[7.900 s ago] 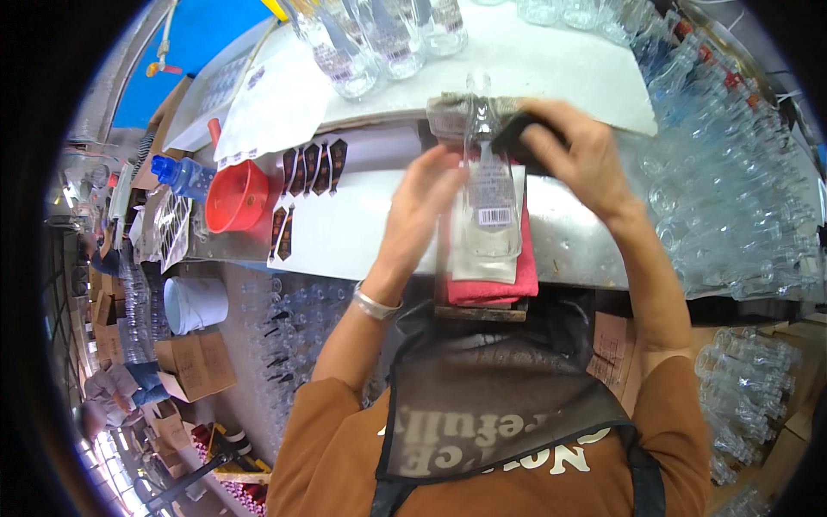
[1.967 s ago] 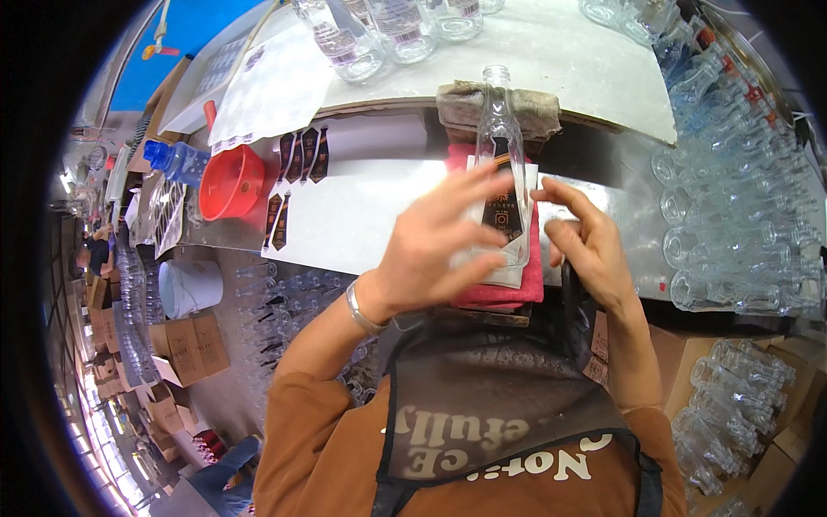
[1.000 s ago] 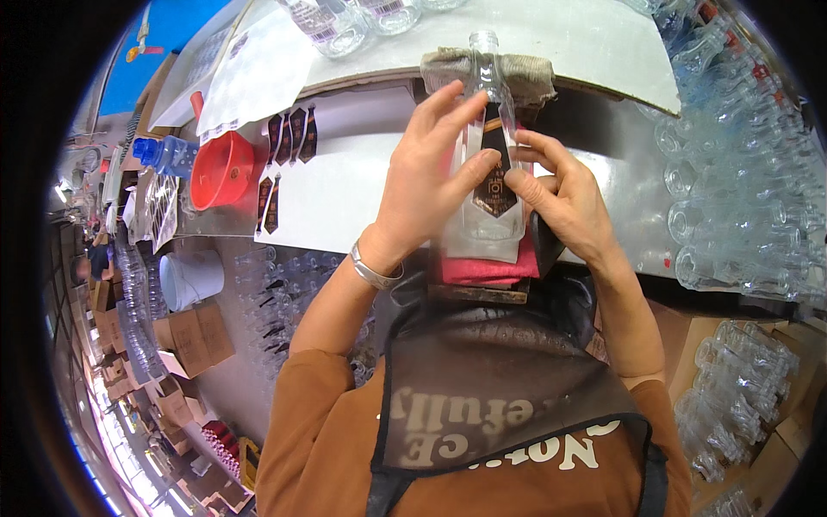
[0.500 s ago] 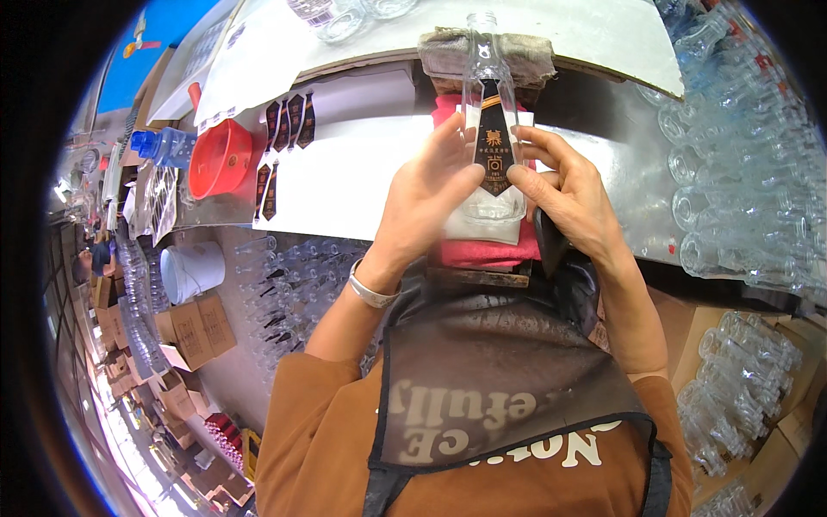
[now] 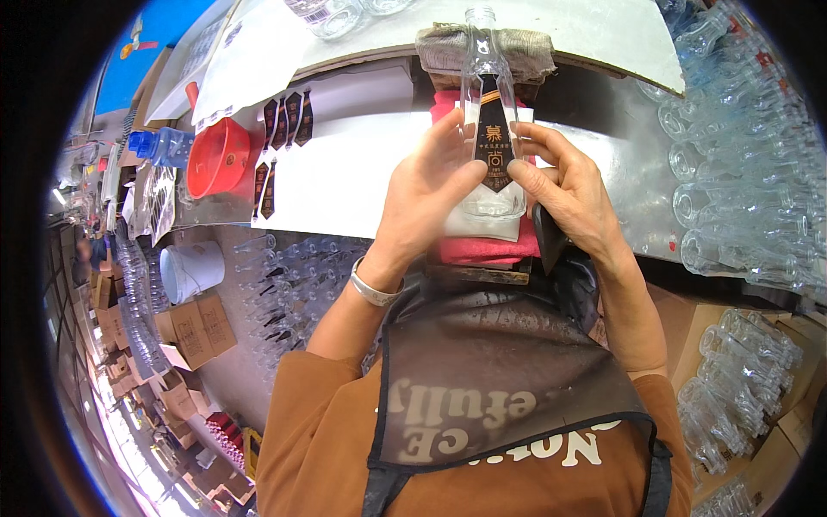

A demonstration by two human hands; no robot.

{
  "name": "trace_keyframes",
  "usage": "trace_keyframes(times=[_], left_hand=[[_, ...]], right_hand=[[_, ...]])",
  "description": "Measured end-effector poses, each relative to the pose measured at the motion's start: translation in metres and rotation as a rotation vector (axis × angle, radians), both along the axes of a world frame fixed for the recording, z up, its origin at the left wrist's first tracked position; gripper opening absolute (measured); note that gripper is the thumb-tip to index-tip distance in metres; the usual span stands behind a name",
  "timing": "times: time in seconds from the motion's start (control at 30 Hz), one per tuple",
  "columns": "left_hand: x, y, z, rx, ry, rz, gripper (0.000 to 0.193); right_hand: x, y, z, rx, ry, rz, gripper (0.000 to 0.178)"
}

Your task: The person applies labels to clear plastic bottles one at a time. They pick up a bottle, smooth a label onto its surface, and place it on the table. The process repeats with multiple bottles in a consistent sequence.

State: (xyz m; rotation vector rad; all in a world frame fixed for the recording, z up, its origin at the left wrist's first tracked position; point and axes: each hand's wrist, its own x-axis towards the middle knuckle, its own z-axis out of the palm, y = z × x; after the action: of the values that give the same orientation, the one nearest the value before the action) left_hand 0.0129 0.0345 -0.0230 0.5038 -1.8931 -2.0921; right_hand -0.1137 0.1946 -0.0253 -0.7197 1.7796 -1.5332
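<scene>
Thumbs set by its black tie-shaped label [image 5: 494,142], the left hand [image 5: 425,185] and right hand [image 5: 575,191] clasp a clear glass bottle [image 5: 493,203] from either side, apparently to steady it as it lies over a pink cloth [image 5: 485,252], neck on a folded rag [image 5: 441,53] that likely cushions it.

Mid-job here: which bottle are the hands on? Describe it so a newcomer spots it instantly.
Find the metal worktop, then the folded pink cloth at its near edge. The glass bottle lies over that cloth, neck pointing away, between the left hand and the right hand. Unlike the plain clear bottles massed to the right, it wears a black, tie-shaped label.
</scene>
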Motion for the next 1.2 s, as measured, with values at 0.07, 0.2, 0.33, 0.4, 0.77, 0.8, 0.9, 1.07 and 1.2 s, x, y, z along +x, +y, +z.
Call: trace_keyframes(times=[0.07, 0.2, 0.33, 0.4, 0.77, 0.8, 0.9, 1.07, 1.2], left_hand=[[0.0, 0.0, 0.0, 0.001, 0.0, -0.001, 0.062], [0.0, -0.001, -0.001, -0.012, 0.008, -0.001, 0.063], [-0.001, -0.001, 0.0, -0.013, -0.002, -0.011, 0.063], [-0.001, -0.002, 0.001, 0.004, 0.0, -0.002, 0.064], [-0.002, -0.003, 0.002, -0.003, 0.003, 0.001, 0.064], [-0.002, -0.003, 0.002, -0.002, 0.001, -0.003, 0.064], [-0.002, -0.004, 0.002, -0.009, -0.016, -0.005, 0.064], [-0.001, -0.001, -0.001, -0.066, 0.02, 0.018, 0.066], [-0.002, -0.001, -0.003, -0.062, 0.025, 0.033, 0.067]], right_hand=[[0.001, -0.001, 0.0, -0.028, 0.005, -0.01, 0.056], [0.0, -0.001, -0.001, -0.042, -0.012, 0.009, 0.054], [-0.003, 0.0, -0.007, -0.099, -0.132, 0.035, 0.051], [-0.006, 0.001, -0.007, -0.118, -0.196, 0.047, 0.049], [-0.004, 0.002, -0.007, -0.087, -0.192, 0.017, 0.049], [-0.004, 0.001, -0.007, -0.089, -0.188, 0.015, 0.049], [-0.005, 0.001, -0.007, -0.102, -0.189, 0.013, 0.048], [-0.04, 0.007, -0.038, -0.16, -0.439, -0.244, 0.043], [-0.061, -0.004, -0.017, -0.284, -0.343, -0.316, 0.024]])
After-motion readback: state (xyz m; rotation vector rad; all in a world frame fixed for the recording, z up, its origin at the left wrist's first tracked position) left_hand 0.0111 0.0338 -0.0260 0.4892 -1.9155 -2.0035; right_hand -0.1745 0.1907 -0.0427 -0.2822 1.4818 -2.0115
